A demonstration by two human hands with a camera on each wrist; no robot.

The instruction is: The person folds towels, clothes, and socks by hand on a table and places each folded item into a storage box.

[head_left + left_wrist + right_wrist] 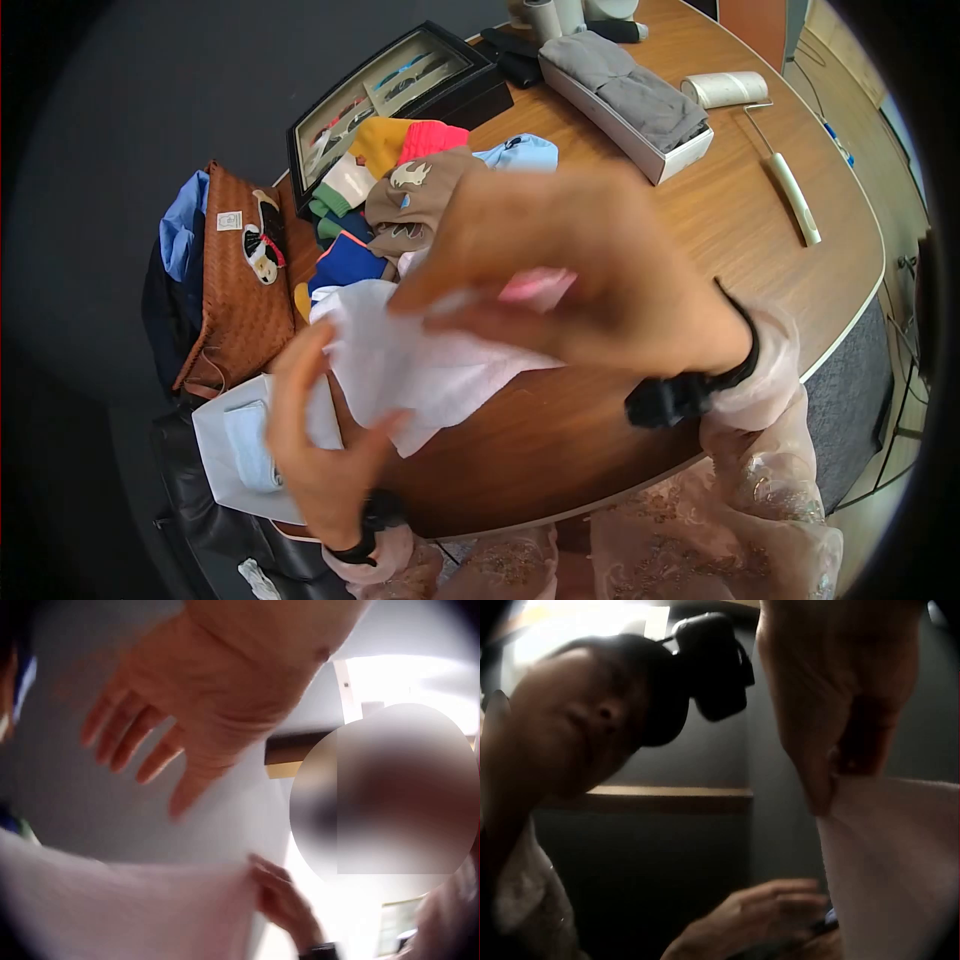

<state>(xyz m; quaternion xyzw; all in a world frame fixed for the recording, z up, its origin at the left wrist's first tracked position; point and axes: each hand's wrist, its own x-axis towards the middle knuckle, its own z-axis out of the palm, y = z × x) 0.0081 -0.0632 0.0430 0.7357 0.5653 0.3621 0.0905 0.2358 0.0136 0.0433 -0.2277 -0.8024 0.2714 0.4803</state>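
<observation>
A thin, pale pinkish-white cloth [385,360] hangs from my right hand [610,265], which pinches its edge between thumb and fingers. The right wrist view shows this pinch at the upper corner of the cloth [892,855]. A bright pink patch [540,287] shows within the right hand's grasp. My left hand [325,460] stands beside the cloth's left side, thumb and fingers spread apart. In the left wrist view that hand [202,690] has its fingers extended above the cloth, holding nothing. Both hands are blurred in the head view.
Colourful folded clothes [420,195] lie behind the cloth. A brown woven basket [235,290] and a white tray [215,440] with a light blue cloth stand left. Further back are a black display case [490,95], a white box [690,150] of grey fabric and a lint roller [795,200].
</observation>
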